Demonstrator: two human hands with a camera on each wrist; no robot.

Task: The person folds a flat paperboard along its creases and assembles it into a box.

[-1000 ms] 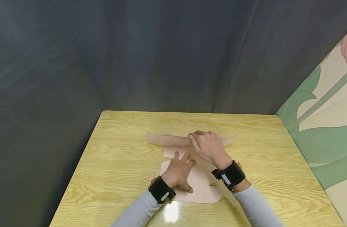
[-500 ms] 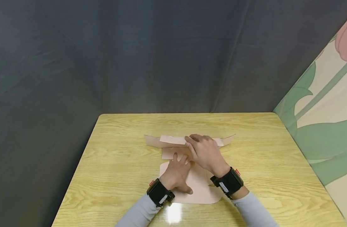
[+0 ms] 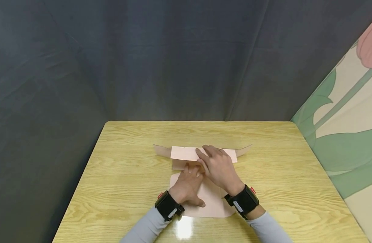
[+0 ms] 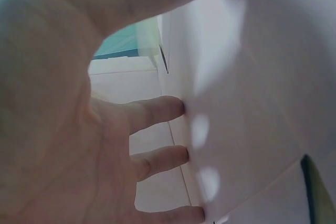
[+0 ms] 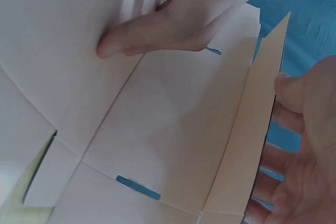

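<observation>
A pale pink, creased cardboard box blank [image 3: 214,202] lies on the table, its far wall raised and a narrow flap [image 3: 184,153] along that wall's top folded toward me. My left hand [image 3: 189,185] presses on the base panel, fingers spread, fingertips close to the crease under the raised wall. At the far side my right hand [image 3: 219,168] touches the outer face of the narrow flap with its fingers. In the right wrist view its thumb [image 5: 289,90] meets the flap's edge, while its fingertips are hidden behind the flap [image 5: 244,140].
Side tabs [image 3: 162,151] stick out left and right of the raised wall. The wood-grain table [image 3: 113,175] ends at a dark curtain [image 3: 174,67]. To the right is a flower-patterned cloth [image 3: 350,141]. Slots [image 5: 137,187] show in the cardboard.
The narrow flap has come down from the top of the raised wall toward me, pushed by my right hand. My left hand stays on the base panel.
</observation>
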